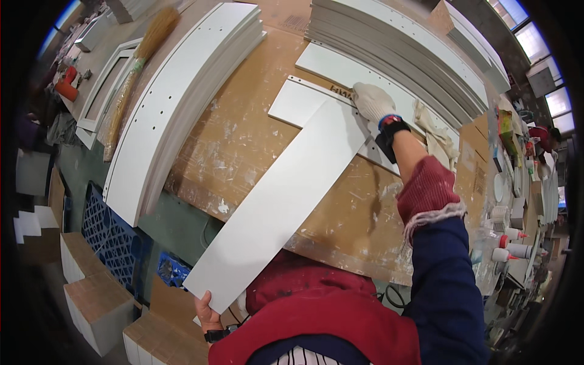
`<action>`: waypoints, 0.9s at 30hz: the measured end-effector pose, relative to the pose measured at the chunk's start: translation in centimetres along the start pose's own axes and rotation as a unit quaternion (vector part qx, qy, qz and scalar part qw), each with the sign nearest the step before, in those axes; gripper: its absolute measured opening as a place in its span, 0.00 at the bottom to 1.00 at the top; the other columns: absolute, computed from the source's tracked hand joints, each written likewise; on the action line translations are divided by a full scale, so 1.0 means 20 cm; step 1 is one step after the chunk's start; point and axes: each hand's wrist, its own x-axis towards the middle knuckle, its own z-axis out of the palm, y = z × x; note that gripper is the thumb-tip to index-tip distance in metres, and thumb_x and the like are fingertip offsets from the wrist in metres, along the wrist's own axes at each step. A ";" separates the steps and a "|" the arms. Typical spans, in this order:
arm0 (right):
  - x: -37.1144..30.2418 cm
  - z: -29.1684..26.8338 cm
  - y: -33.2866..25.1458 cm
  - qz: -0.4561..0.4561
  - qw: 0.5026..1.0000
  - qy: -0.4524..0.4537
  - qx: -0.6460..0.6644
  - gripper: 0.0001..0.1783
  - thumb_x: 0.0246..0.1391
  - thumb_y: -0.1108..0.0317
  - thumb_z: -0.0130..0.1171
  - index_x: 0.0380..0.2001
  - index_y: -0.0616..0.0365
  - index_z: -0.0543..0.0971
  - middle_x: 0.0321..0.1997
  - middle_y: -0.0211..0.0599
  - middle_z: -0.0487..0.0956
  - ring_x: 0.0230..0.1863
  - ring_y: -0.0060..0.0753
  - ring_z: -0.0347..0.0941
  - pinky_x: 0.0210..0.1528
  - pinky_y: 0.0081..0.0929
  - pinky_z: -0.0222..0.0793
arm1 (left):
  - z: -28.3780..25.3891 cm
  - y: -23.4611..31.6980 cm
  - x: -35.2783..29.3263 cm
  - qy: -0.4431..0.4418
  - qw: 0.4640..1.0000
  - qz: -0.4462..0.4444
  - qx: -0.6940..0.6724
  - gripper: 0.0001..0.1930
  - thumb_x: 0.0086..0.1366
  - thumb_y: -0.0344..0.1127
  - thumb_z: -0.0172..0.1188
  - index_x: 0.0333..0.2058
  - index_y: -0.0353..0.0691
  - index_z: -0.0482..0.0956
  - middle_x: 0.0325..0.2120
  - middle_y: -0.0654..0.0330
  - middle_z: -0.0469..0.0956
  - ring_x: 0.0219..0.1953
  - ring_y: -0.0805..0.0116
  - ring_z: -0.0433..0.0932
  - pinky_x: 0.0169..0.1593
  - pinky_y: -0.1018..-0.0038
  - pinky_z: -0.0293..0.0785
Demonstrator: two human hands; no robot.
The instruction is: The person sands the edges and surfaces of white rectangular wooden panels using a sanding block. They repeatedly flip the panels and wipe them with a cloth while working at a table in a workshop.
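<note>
A long white board (274,201) slants across the middle, from near my body up to the worktable. My bare left hand (208,309) grips its near lower end, thumb at the edge. My right hand (372,102), in a whitish knit glove, is closed by the board's far end. Its fingers are hidden, so what they hold, if anything, does not show. Under and beyond that end lie another white board (295,103) with small holes and dark handwriting, and a further white board (328,64). A crumpled cream cloth or glove (437,137) rests right of my right wrist.
White panels are stacked on the left (164,103) and at the back (395,36). A straw broom (137,67) leans past the left stack. Cardboard (213,164) covers the table. A blue crate (112,228) and boxes (97,298) stand lower left; glue bottles (504,254) stand right.
</note>
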 end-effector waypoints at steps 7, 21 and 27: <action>-0.53 -0.11 -0.06 0.035 0.942 -0.100 0.318 0.12 0.54 0.60 0.50 0.31 0.58 0.75 0.24 0.43 0.76 0.27 0.38 0.73 0.31 0.33 0.67 | -0.02 0.00 0.03 -0.024 0.999 -0.011 -0.027 0.28 0.58 0.29 0.55 0.57 0.34 0.60 0.52 0.50 0.68 0.54 0.54 0.68 0.56 0.57 0.67; -1.34 0.16 0.28 0.159 0.932 0.168 0.280 0.13 0.55 0.59 0.51 0.37 0.56 0.76 0.32 0.45 0.77 0.33 0.46 0.74 0.39 0.37 0.68 | 0.04 0.05 0.09 0.028 0.996 -0.081 -0.006 0.24 0.63 0.34 0.54 0.56 0.32 0.61 0.50 0.53 0.70 0.51 0.57 0.70 0.54 0.60 0.69; -1.44 0.15 0.45 0.375 0.885 0.131 0.244 0.23 0.54 0.47 0.48 0.34 0.58 0.73 0.31 0.47 0.77 0.34 0.47 0.74 0.36 0.41 0.65 | 0.10 0.05 0.11 0.001 0.995 -0.091 -0.035 0.23 0.63 0.34 0.55 0.55 0.32 0.63 0.50 0.53 0.71 0.51 0.57 0.71 0.54 0.60 0.70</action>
